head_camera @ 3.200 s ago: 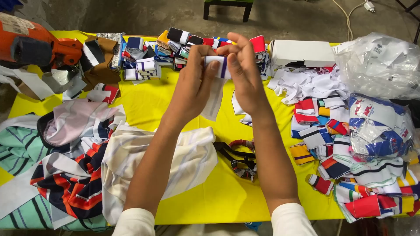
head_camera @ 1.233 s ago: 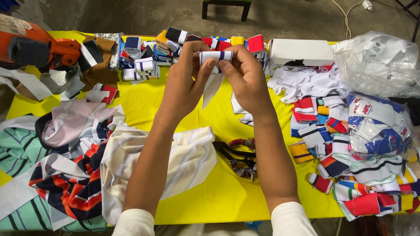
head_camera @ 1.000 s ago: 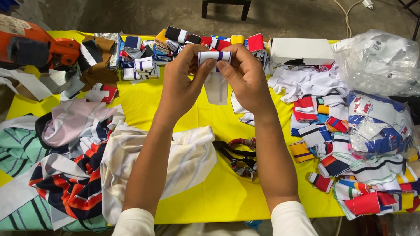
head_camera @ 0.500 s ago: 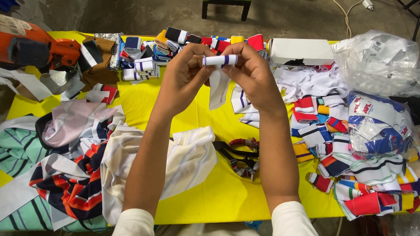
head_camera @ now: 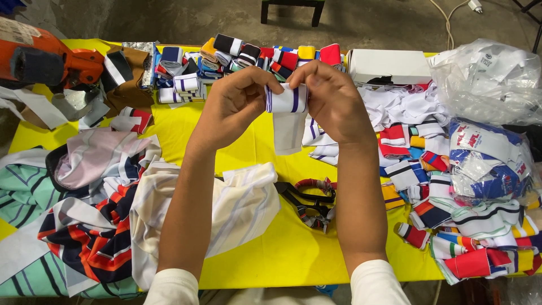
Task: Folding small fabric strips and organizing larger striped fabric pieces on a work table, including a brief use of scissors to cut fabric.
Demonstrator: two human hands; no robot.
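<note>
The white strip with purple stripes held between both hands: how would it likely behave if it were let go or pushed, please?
The white strip with purple stripes is probably floppy: its free end hangs limp below the left hand and right hand. It seems light, pinched by fingers alone. Its rolled top would likely unroll if released.

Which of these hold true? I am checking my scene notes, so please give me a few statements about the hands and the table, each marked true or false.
1. Both hands, left hand and right hand, hold a white knit strip with purple stripes. True.
2. The strip lies flat on the yellow table cover. False: it is held up above it.
3. Black scissors with red-wrapped handles lie between the forearms. True.
4. The white cardboard box sits at the left edge. False: it is at the far right.
</note>
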